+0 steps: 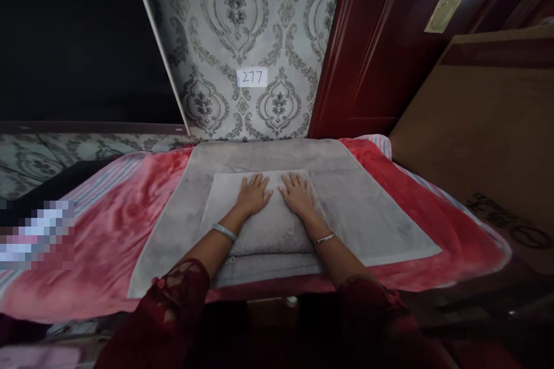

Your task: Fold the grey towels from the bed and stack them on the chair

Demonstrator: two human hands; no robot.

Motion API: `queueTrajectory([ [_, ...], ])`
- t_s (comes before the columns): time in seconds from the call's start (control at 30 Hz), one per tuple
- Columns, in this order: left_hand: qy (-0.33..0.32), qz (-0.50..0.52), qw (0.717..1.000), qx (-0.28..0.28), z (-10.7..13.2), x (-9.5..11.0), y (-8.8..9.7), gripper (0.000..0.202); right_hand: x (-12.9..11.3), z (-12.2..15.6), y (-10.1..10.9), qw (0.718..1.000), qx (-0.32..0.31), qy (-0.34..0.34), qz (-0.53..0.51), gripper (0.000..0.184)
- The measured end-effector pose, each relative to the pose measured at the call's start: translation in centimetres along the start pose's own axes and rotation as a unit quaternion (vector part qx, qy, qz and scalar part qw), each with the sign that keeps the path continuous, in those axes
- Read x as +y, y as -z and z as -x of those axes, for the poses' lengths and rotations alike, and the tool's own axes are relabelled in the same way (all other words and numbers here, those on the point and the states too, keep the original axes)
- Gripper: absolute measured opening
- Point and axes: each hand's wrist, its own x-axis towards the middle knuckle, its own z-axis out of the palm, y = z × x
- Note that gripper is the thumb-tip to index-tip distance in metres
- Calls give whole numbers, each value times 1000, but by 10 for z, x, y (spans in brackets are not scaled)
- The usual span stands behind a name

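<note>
A light grey folded cloth, perhaps a towel [272,233], lies in front of me on a larger grey cloth [367,213]. My left hand [253,193] rests flat on the upper part of the folded cloth, its fingers spread and pointing away from me. Beside it, my right hand [298,191] presses flat near the cloth's far right corner, fingers apart too. A gap separates the two thumbs. Neither hand grips anything. Under the grey cloth spreads a red plush blanket [116,207] with a striped edge.
A large dark screen [82,40] stands at the back left. Patterned wallpaper [281,29] bears a paper label [252,76] reading 277. To the right are a dark red wooden panel [372,40] and a big cardboard box [489,121] close to the blanket.
</note>
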Motion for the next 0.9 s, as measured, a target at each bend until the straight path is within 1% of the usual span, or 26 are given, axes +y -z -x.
queueTrajectory([
  [0.1, 9, -2, 1000, -13, -3, -12, 5, 68, 0, -2, 2, 1000, -7, -3, 5, 56],
  [0.2, 64, -9, 997, -29, 0, -41, 13, 68, 0, -2, 4, 1000, -13, -2, 7, 56],
  [0.27, 104, -2, 994, -35, 9, -64, 17, 67, 0, -2, 4, 1000, -15, -2, 7, 56],
  [0.33, 129, 13, 991, -38, 22, -84, 20, 66, -1, -1, 4, 1000, -15, -4, 6, 56],
  [0.4, 145, 30, 988, -39, 35, -97, 22, 66, -2, 0, 4, 1000, -17, -9, 5, 57],
  [0.47, 157, 41, 986, -38, 46, -104, 23, 66, -4, -1, 7, 1000, -26, -13, 4, 57],
  [0.57, 168, 46, 983, -49, 55, -106, 28, 67, -8, -3, 17, 999, -47, -19, 0, 57],
  [0.63, 176, 41, 982, -61, 59, -104, 34, 67, -9, -2, 28, 997, -76, -24, -8, 57],
  [0.67, 185, 34, 980, -58, 61, -100, 36, 67, -8, 0, 33, 996, -90, -26, -14, 57],
  [0.73, 195, 13, 980, -29, 70, -90, 40, 67, -5, 10, 41, 995, -94, -24, -27, 59],
  [0.77, 188, 0, 982, -7, 75, -83, 41, 67, -3, 19, 43, 996, -81, -16, -31, 60],
  [0.83, 136, -20, 990, 26, 88, -67, 38, 67, 2, 42, 43, 998, -45, 6, -32, 63],
  [0.9, 75, -28, 997, 21, 99, -54, 31, 65, 5, 69, 39, 999, -29, 22, -26, 63],
])
